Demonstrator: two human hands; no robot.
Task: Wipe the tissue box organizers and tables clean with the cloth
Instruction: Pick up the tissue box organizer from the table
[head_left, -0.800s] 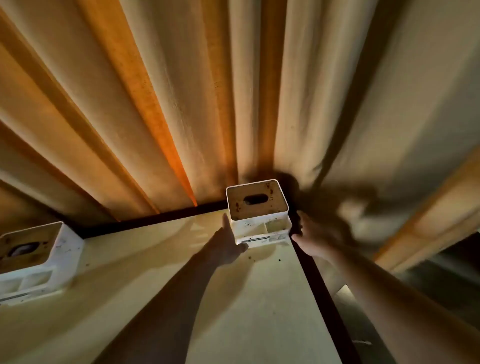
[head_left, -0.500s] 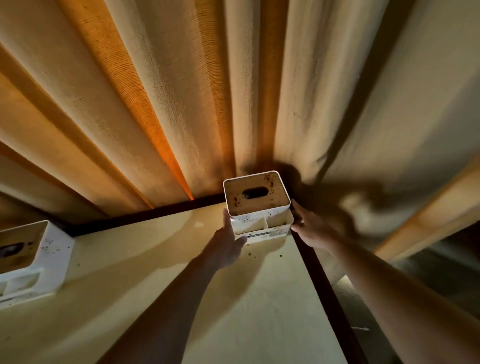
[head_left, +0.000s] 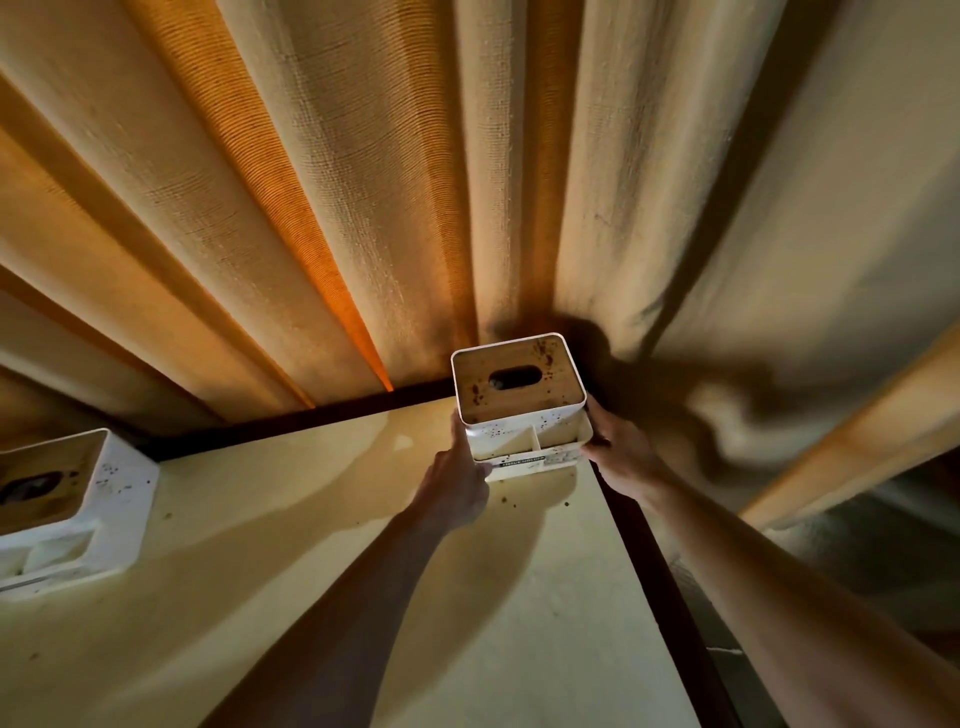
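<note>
Both hands grip one white tissue box organizer (head_left: 522, 410) at the table's (head_left: 291, 551) far right corner. Left hand (head_left: 457, 488) holds its left side, thumb up along the wall; right hand (head_left: 621, 457) clasps its right side, fingers curled round it. Brown specks mark its wooden lid and front compartments. A second organizer (head_left: 67, 509) sits well left of the left hand. Curtain (head_left: 363, 182) hangs beyond.

Heavy pleated curtains (head_left: 363, 182) fill the far side, cream cloth with one fold glowing orange where light comes through. Warm, dim light all round. Below them runs the pale desk (head_left: 519, 623) with its dark edge band, and a shadowy floor (head_left: 857, 561) drops away at right.
</note>
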